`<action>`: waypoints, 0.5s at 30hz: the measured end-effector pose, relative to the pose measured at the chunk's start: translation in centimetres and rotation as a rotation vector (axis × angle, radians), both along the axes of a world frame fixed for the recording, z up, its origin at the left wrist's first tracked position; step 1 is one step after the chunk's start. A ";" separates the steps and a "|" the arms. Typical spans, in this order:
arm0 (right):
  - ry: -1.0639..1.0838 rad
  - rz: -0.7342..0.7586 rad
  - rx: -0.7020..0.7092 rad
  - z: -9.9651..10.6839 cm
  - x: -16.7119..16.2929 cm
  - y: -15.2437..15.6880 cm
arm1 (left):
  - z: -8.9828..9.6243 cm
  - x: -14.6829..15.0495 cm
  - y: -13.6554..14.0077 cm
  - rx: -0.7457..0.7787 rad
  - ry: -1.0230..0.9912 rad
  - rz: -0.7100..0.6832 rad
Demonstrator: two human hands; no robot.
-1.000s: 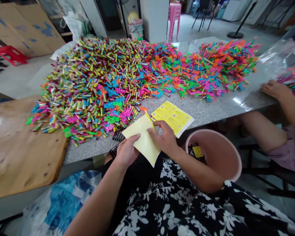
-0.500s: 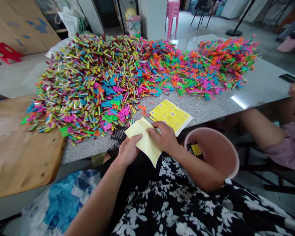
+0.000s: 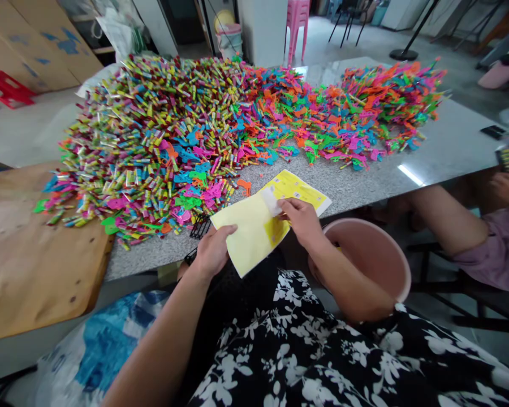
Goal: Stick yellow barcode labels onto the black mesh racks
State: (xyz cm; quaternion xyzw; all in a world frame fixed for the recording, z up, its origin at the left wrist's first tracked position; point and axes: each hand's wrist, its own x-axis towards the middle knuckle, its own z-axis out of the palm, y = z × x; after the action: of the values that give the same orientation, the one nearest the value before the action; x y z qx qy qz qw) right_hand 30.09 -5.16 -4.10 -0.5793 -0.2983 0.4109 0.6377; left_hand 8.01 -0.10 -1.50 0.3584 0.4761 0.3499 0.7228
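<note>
The left hand (image 3: 214, 251) grips the left edge of a pale yellow sheet (image 3: 248, 237), thumb on top, fingers beneath, above the lap at the near edge of the granite table (image 3: 148, 257). The right hand (image 3: 303, 220), thumb and fingers closed to a narrow pinch, holds a whitish flap (image 3: 271, 199) at the sheet's far right end, where a yellow patch (image 3: 276, 230) shows below. It looks like backing being peeled: a small part seems lifted, while most of the pale face lies whole and appears left to do. Just beyond, a printed yellow sheet (image 3: 300, 187) lies on the tabletop, partly covered by the work. On the far side, a heap of small wrapped tubes (image 3: 152, 124) at left and a heap of bright plastic toys (image 3: 335, 124) at right lie loose. A pink bucket (image 3: 375, 243) stands near right, beside the right forearm.
</note>
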 end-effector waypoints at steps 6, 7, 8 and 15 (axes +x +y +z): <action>0.163 -0.060 -0.061 -0.1 5.9 -0.2 | -1.5 -1.1 6.3 0.300 0.378 -0.029; 0.148 -0.076 -0.062 0.1 6.7 -0.5 | -1.6 -1.0 7.3 0.394 0.475 -0.035; 0.126 -0.096 -0.059 0.3 7.5 -0.8 | -1.6 -0.7 8.1 0.482 0.570 -0.034; -0.302 -0.203 0.069 2.8 6.7 -4.9 | -1.2 0.5 9.9 0.790 0.787 -0.027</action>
State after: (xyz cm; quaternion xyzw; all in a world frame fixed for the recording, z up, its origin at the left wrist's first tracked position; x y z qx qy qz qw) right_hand 36.74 -10.09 -1.26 -0.6392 -0.3448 0.2422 0.6433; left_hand 8.50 9.83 -2.71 0.7116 0.5383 0.3322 0.3056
